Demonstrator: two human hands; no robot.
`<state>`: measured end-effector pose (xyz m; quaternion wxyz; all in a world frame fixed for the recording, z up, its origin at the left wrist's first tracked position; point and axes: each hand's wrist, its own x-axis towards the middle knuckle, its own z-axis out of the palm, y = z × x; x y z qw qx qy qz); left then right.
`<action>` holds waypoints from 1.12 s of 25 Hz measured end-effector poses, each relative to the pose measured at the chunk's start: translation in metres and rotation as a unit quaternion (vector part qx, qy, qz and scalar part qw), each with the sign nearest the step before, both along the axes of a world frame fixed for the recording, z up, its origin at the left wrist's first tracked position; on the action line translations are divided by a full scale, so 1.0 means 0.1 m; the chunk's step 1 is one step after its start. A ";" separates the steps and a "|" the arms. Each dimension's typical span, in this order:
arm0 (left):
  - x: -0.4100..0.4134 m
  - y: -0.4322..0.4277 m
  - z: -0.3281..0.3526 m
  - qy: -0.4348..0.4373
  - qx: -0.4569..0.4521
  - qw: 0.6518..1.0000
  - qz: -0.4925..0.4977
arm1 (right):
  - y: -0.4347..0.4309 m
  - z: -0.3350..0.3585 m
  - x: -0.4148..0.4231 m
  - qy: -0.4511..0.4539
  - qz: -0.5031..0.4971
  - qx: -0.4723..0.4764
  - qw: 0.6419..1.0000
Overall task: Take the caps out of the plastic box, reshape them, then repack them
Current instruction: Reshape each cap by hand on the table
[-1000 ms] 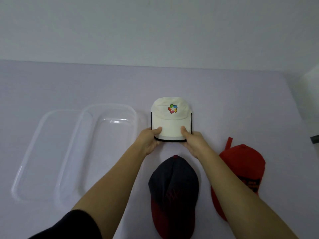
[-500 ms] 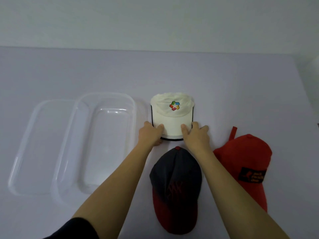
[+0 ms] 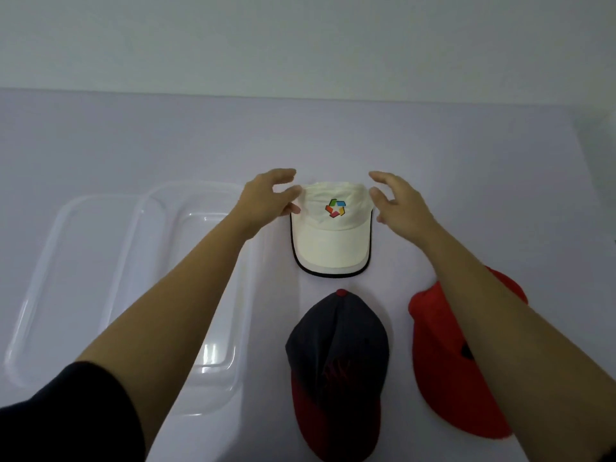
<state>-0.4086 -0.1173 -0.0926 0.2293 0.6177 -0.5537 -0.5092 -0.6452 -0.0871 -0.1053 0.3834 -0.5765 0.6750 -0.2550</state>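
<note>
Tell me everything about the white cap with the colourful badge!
The white cap is cream, soft-looking fabric, with a colourful pinwheel logo on its front. Its flat brim has a black edge and points toward the person. It lies on the pale table, crown looking squashed. The left hand touches the crown's left side; the right hand hovers by its right.

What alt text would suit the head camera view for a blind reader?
Two open hands, left hand and right hand, flank the crown of a white cap on a pale table. Nearer lie a navy-and-red cap and a red cap; an empty clear plastic box sits left.
</note>
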 end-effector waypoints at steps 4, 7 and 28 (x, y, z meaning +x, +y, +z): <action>-0.13 -0.05 -0.13 0.075 0.023 0.996 -0.044 | -0.07 -0.14 0.15 -0.119 -0.015 0.046 0.992; -0.18 -0.10 -0.16 0.004 0.005 0.998 -0.069 | -0.14 -0.21 0.13 -0.065 -0.036 0.023 0.997; -0.31 0.45 -0.26 -0.163 0.084 0.981 0.056 | 0.40 -0.18 0.18 -0.044 -0.122 0.206 0.970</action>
